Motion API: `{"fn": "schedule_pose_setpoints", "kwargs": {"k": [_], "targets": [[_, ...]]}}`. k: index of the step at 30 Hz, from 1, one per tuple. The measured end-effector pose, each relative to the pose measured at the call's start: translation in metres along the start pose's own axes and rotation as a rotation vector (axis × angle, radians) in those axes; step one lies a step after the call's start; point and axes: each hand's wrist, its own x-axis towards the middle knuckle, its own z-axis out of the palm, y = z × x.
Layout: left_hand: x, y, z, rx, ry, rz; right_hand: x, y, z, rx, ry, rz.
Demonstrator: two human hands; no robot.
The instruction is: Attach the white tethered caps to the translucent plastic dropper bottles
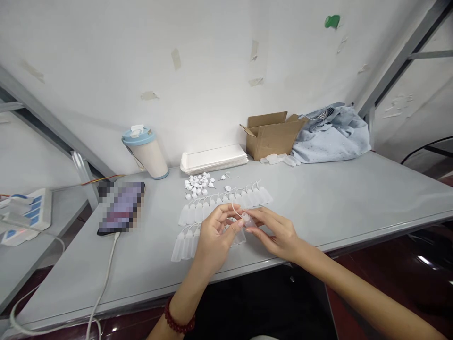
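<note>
Above the front part of the table, my right hand grips a small translucent plastic bottle between thumb and fingers. My left hand is closed at the bottle's mouth, its fingertips around a thin white curved tube. Exactly how the tube meets the bottle is hard to make out. Behind my hands lies a row of similar bottles with curved tubes at their tops. A nearer row of bottles is partly hidden by my left hand. White caps lie in a loose heap beyond the rows.
At the back stand a cup with a blue lid, a white flat stack and an open cardboard box. Loose bottles lie before the box, beside a grey-blue cloth. Left lies a phone with a cable.
</note>
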Motion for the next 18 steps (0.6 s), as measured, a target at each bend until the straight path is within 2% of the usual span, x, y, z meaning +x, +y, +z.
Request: {"fn": "schedule_pose_setpoints", "kwargs": {"k": [2, 4, 8, 11, 13, 18], "targets": [[-0.001, -0.001, 0.002, 0.026, 0.038, 0.011, 0.001, 0.0, 0.0, 0.001, 0.007, 0.014], [-0.001, -0.003, 0.003, 0.151, 0.113, 0.079, 0.001, 0.0, 0.001, -0.025, 0.038, 0.041], [-0.001, -0.009, 0.005, 0.526, 0.248, 0.417, 0.0, 0.001, 0.003, -0.043, 0.072, 0.146], [-0.003, -0.01, 0.006, 0.667, 0.192, 0.64, 0.001, 0.0, 0.002, 0.028, 0.059, 0.259], [-0.004, -0.01, 0.008, 0.767, 0.111, 0.726, 0.003, -0.001, 0.001, 0.091, 0.052, 0.355], [-0.006, -0.011, 0.01, 0.934, -0.007, 0.724, 0.009, -0.004, -0.002, 0.257, 0.014, 0.619]]}}
